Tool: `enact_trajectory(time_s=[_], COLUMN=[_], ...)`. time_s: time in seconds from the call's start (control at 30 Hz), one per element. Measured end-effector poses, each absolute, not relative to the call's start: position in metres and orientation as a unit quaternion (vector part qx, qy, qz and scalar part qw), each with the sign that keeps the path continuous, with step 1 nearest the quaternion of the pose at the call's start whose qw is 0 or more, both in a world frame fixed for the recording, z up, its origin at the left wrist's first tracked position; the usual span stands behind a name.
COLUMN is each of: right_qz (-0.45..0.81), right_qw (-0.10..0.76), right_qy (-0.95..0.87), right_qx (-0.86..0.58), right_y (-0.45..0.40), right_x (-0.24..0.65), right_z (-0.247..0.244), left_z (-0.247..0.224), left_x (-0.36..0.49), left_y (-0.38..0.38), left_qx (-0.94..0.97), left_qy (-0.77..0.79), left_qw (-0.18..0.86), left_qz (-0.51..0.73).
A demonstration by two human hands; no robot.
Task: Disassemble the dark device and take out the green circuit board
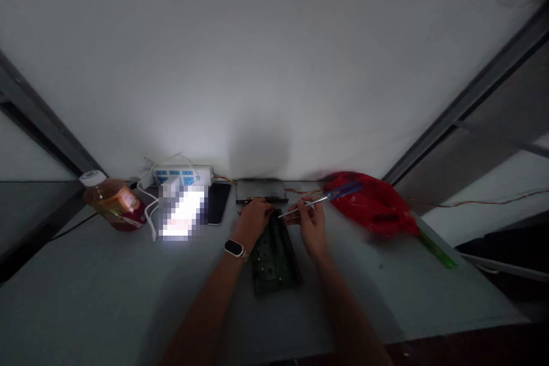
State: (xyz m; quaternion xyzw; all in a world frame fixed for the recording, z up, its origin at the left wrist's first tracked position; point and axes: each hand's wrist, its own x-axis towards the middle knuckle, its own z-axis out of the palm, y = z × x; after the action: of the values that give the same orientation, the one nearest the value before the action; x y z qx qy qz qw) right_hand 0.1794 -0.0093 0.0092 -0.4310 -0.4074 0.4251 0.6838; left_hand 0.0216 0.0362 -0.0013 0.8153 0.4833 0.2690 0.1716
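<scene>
A green circuit board point(270, 266) lies on the table in front of me, with a long dark strip along its right side. My left hand point(254, 220), wearing a watch, has its fingers closed at the board's far end; the fingertips are partly hidden. In my right hand point(312, 223) is a screwdriver point(316, 202) with a clear blue handle. Its metal shaft points left, and the tip is close to the board's far end, by my left fingers. Just beyond my hands, a flat grey metal box point(261, 190) rests near the wall.
At left stand a drink bottle point(115, 203) and a white power strip point(184, 174) with cables. A dark phone point(219, 204) lies beside a bright blurred patch. Right of my hands sits a red plastic bag point(373, 203) with a green strip point(437, 249). The wall point(274, 68) rises behind.
</scene>
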Motion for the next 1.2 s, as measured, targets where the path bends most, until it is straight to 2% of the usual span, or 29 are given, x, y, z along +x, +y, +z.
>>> enact_trajectory(time_s=[0.2,0.43,0.6,1.2], right_qz=[0.347,0.208,0.167,0.183], right_qw=[0.573,0.472,0.460,0.451], right_qy=[-0.570,-0.691,-0.722,-0.735], right_qx=[-0.475,-0.506,-0.489,-0.471], right_y=[0.003,0.029,0.035,0.034], right_x=[0.175,0.157,0.155,0.161], right_z=[0.021,0.041,0.044,0.043], left_z=[-0.007,0.000,-0.002,-0.004], left_x=[0.002,0.005,0.006,0.008], left_y=[0.032,0.027,0.029,0.030], left_qx=[0.779,0.776,0.745,0.729], left_qy=[0.513,0.415,0.414,0.447], left_qw=[0.176,0.234,0.284,0.279], left_qz=[0.316,0.412,0.439,0.437])
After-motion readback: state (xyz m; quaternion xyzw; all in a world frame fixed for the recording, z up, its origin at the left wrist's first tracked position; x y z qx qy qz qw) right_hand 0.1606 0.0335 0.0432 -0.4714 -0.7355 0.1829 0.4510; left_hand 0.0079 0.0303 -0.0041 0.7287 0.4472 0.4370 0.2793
